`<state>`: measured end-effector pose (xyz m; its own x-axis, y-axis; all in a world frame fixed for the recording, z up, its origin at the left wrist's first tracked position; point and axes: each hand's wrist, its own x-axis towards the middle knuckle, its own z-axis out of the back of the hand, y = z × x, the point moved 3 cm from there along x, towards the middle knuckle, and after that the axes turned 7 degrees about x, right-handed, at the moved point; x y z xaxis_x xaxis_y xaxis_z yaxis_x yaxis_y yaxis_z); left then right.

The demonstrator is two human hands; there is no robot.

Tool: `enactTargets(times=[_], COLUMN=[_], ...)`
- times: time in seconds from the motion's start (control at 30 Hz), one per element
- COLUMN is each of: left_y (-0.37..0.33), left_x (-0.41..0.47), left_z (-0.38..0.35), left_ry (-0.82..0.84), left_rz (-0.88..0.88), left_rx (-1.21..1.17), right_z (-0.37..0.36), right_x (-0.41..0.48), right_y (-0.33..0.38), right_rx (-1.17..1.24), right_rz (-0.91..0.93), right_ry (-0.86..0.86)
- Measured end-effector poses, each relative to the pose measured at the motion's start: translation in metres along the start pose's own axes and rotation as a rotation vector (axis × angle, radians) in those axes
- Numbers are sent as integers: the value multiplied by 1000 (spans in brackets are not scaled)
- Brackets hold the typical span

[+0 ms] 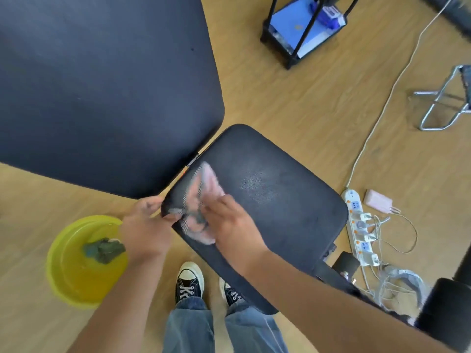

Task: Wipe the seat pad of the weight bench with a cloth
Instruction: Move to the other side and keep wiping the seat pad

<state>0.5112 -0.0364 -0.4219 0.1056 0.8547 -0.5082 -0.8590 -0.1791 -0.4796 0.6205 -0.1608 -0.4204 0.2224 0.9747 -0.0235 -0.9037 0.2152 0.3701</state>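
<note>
Seat pad (275, 200): black, rounded corners, set diagonally mid-frame; its upper-left edge lies just beside the back pad (102, 85), a narrow gap with a hinge between them.
Cloth (204, 197): pink, blurred, flat on the seat pad's left portion near that edge; the rest of the pad is bare.
Right hand (229, 220): palm down on the cloth, fingers spread and pressing it.
Left hand (147, 225): fingers clenched round the seat pad's near-left corner.
Basin (86, 261): yellow, on the wooden floor (293, 98) left of the pad, apart from it; holds liquid and a dark wadded rag (104, 249).
Power strip (359, 228): white, on the floor just beside the pad's right edge, cables tangled around it.
Shoes (190, 281): black, on the floor just below the pad's near edge.
</note>
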Motion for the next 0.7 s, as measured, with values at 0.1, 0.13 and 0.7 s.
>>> enactTargets(times=[0.1,0.13,0.7], left_y=[1,1,-10], left_x=[2,2,25], left_z=[-2,-2,9], left_ry=[2,19,267], left_rz=[10,11,-165], left_rx=[28,13,369], right_z=[-9,-5,75], right_x=[39,60,110], right_y=[-10,-32,-160], right_rx=[-396,-428,360], right_rz=[420,319,-748], right_ry=[216,136,109])
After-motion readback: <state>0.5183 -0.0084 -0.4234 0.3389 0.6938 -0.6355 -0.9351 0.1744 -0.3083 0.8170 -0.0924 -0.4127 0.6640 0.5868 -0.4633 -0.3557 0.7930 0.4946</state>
